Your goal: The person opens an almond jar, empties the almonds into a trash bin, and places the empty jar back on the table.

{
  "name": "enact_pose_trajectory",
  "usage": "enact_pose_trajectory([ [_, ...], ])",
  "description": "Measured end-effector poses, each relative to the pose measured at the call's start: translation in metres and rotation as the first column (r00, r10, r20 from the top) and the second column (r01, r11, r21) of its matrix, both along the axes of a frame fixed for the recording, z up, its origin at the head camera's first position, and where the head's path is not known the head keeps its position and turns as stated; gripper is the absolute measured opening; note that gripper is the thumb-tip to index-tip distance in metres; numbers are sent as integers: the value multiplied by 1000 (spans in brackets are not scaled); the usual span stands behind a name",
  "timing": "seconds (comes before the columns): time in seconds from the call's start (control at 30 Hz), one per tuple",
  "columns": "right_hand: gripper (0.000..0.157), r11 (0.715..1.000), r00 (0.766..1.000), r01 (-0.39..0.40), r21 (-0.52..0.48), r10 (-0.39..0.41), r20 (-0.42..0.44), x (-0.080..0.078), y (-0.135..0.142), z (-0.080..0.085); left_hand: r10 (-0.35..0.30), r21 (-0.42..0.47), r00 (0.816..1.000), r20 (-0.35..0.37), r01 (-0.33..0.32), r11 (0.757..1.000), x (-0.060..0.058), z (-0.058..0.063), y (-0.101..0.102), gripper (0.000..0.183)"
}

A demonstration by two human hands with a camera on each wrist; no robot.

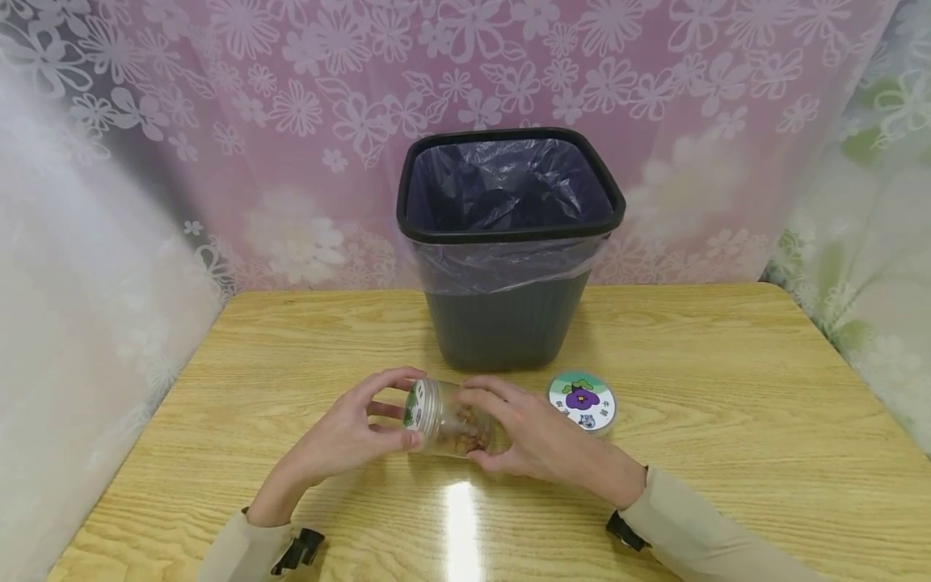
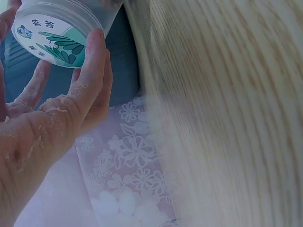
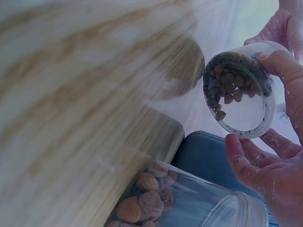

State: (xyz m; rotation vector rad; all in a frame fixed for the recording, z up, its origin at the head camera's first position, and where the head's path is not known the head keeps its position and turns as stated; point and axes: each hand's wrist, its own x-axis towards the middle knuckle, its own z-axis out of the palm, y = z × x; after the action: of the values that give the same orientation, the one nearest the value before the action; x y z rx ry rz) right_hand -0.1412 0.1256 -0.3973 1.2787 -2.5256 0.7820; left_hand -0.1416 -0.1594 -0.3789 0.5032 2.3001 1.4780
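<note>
A small clear jar (image 1: 452, 420) lies on its side between both hands. Its lid (image 2: 52, 40) carries a white and green label with green leaves and faces left. Small brown seeds (image 3: 232, 82) show through the base. My left hand (image 1: 334, 436) grips the lid end, thumb and fingers spread round the rim. Around the body near the base, my right hand (image 1: 527, 424) holds with thumb and fingers. Just right of that hand stands a second jar (image 1: 582, 400), its lid bearing a purple flower. Larger brown nut-like seeds (image 3: 147, 198) fill part of it.
A dark bin (image 1: 502, 323) with a purple plastic liner stands behind the jars. Everything sits on a wood-grain table (image 1: 327, 339). Floral curtains (image 1: 305, 121) hang behind the table and at both sides.
</note>
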Motion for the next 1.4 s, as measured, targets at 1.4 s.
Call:
enact_pose_trajectory([
  [1.4, 67, 1000, 998, -11, -22, 13, 66, -2, 0, 2, -85, 69, 990, -114, 93, 993, -1, -2, -2, 83],
])
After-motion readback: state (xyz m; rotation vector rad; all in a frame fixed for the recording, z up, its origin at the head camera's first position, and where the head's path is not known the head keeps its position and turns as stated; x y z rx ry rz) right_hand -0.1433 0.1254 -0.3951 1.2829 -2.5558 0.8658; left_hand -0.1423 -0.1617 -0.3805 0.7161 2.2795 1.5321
